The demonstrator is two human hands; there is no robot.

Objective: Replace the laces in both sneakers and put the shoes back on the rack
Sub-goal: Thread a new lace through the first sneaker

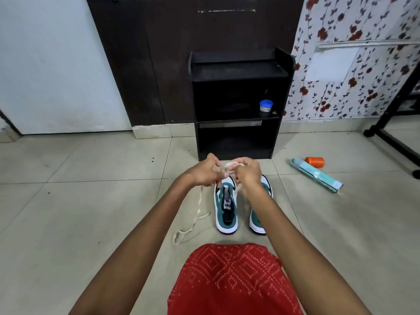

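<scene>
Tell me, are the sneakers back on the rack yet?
No: both sneakers stand on the floor before the rack, while the left hand and right hand grip a white lace.

Glossy floor tiles (91, 201), matt dark wooden rack (238, 71), woven cloth lace (200, 208)

The person wears a red garment (231, 280) printed all over with small white dots. The dots form nested diamonds and zigzag lines. The cloth fills the lower middle of the view, and its right edge shows a small tufted bump. Both forearms (145, 242) are bare, uncovered from the frame's lower edge up to the left hand (205, 172) and the right hand (248, 172).
</scene>
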